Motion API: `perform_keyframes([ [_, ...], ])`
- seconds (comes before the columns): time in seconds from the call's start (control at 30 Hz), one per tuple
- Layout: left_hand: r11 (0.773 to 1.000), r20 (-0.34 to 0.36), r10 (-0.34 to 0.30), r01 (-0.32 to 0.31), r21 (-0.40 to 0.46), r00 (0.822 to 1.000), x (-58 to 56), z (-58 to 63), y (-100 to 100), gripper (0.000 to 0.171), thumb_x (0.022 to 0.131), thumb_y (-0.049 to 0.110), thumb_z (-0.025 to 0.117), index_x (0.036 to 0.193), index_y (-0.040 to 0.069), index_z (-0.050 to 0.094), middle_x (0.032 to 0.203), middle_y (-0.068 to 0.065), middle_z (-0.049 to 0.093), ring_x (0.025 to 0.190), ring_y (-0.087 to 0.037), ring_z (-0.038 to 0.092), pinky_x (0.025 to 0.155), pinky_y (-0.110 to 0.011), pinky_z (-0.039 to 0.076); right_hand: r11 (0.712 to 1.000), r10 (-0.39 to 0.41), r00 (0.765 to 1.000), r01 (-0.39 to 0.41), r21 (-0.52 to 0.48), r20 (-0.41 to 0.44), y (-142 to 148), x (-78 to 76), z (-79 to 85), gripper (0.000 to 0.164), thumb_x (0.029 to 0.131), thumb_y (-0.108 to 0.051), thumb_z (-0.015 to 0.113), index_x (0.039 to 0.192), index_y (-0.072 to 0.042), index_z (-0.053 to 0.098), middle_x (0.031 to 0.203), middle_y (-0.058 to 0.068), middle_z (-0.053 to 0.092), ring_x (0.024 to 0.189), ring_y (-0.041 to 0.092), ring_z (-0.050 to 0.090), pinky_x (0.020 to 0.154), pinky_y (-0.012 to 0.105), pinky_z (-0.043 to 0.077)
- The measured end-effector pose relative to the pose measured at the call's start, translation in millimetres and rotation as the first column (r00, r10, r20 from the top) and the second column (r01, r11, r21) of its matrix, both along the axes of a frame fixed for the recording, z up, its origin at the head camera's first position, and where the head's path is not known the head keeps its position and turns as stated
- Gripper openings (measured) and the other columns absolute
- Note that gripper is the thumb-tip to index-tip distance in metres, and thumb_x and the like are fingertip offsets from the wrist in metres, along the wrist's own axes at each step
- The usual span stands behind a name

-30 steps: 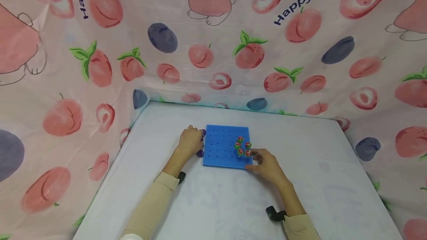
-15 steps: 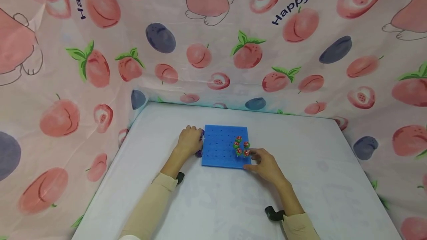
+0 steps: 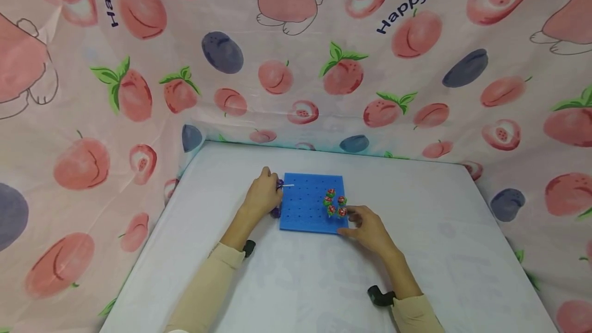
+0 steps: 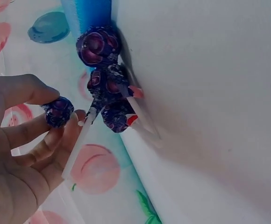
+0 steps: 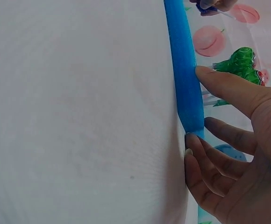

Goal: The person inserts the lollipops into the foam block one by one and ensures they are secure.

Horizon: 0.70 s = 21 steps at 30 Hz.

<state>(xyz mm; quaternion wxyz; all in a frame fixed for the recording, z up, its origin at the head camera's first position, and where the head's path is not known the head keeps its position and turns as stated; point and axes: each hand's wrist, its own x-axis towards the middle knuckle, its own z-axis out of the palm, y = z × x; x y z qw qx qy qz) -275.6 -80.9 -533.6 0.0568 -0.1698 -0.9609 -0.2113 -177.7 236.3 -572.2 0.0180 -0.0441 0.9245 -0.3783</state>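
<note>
My left hand [image 3: 262, 193] pinches a purple-wrapped lollipop [image 4: 58, 112] between thumb and fingers. In the head view its white stick [image 3: 289, 185] points right, over the left edge of a blue board [image 3: 302, 223] with rows of small holes. Several other purple lollipops [image 4: 98, 46] lie on the table along that edge, partly hidden by the hand. Several red-and-green lollipops [image 3: 331, 210] stand in the board's right part. My right hand [image 3: 370, 227] holds the board at its front right corner, thumb [image 5: 224, 86] against the blue edge and bent fingers beside it.
The white table [image 3: 296, 281] spreads around the board. A fruit-patterned cloth [image 3: 259, 86] hangs behind it and at the sides. Dark camera mounts [image 3: 381, 297] stick out at both wrists.
My left hand has picked a purple lollipop out of the row and turned, so its stick now reaches over the board. The right hand and the board stay in place.
</note>
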Motion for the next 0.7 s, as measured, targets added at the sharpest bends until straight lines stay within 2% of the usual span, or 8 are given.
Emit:
perform_keyframes([
  [0.17,0.996,0.002,0.006,-0.007,0.083,1.0,2.4,3.9,-1.0,0.029,0.095,0.009,0.072,0.117,-0.009,0.066,0.116,-0.017,0.05,0.084,-0.025,0.066,0.076,-0.036,0.062,1.0,0.003,1.0,-0.003,0.011,0.0,0.6,-0.9,-1.4,0.071,0.081,-0.027,0.092,0.142,-0.007,0.062,0.129,0.01,0.065,0.109,0.024,0.066,0.094,0.046,0.058],
  [0.37,0.992,-0.011,0.034,-0.033,0.12,0.999,2.3,5.9,-1.4,0.028,0.092,0.01,0.073,0.115,-0.005,0.068,0.113,-0.019,0.06,0.1,-0.03,0.066,0.088,-0.042,0.06,1.0,0.005,1.0,-0.004,0.013,-0.001,1.8,-1.5,-2.0,0.071,0.08,-0.028,0.093,0.141,-0.008,0.063,0.128,0.01,0.066,0.109,0.025,0.067,0.094,0.047,0.059],
  [0.53,0.991,-0.023,0.03,-0.027,0.128,0.999,1.2,6.7,-2.2,0.026,0.091,0.01,0.075,0.113,-0.003,0.07,0.106,-0.018,0.066,0.098,-0.03,0.066,0.086,-0.042,0.059,1.0,0.006,1.0,-0.005,0.018,-0.006,2.3,-1.8,-2.8,0.071,0.08,-0.028,0.093,0.141,-0.008,0.063,0.126,0.009,0.066,0.108,0.025,0.067,0.093,0.047,0.059],
  [0.7,0.99,-0.03,0.018,-0.014,0.137,0.999,1.8,9.4,-4.1,0.025,0.094,0.012,0.076,0.113,-0.003,0.07,0.106,-0.017,0.064,0.095,-0.028,0.063,0.083,-0.041,0.058,1.0,0.01,1.0,-0.01,0.016,-0.007,1.8,-1.2,-2.0,0.071,0.081,-0.029,0.092,0.141,-0.007,0.063,0.126,0.01,0.066,0.108,0.025,0.066,0.093,0.047,0.058],
])
